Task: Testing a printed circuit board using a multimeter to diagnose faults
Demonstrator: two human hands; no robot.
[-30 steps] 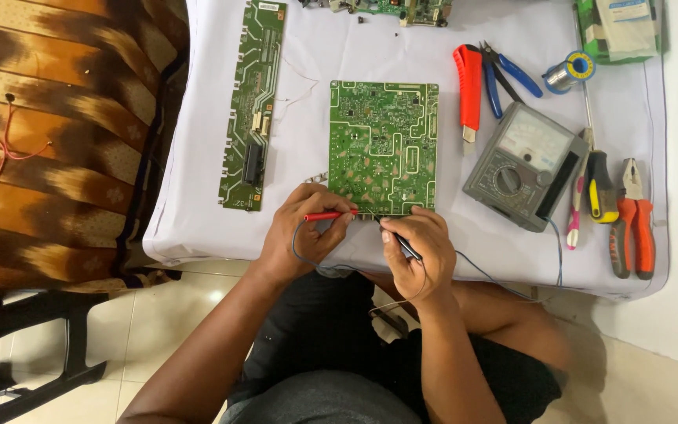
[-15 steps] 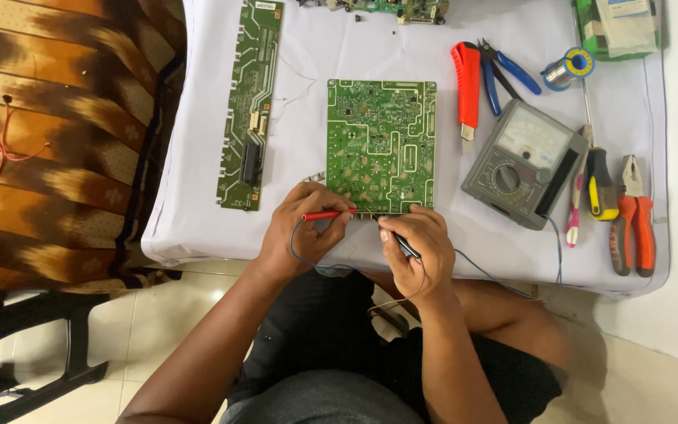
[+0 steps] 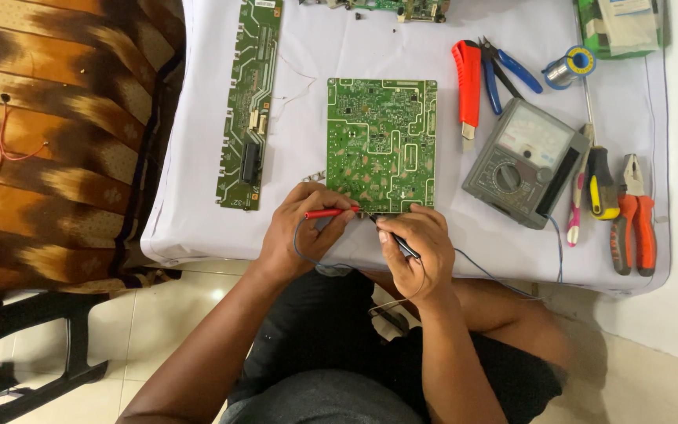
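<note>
Probes, thin and light, are pinched like pens: red probe [image 3: 331, 213] in left hand [image 3: 301, 228], black probe [image 3: 402, 244] in right hand [image 3: 417, 251], at the stiff, fragile green circuit board [image 3: 382, 143] mid-frame.

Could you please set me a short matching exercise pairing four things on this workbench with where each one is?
Things:
1. red probe
2. black probe
3. multimeter
4. long narrow circuit board

Places:
A. right of the square circuit board
B. in the left hand
C. left of the square circuit board
D. in the right hand

Pairs: 1-B, 2-D, 3-A, 4-C
</note>
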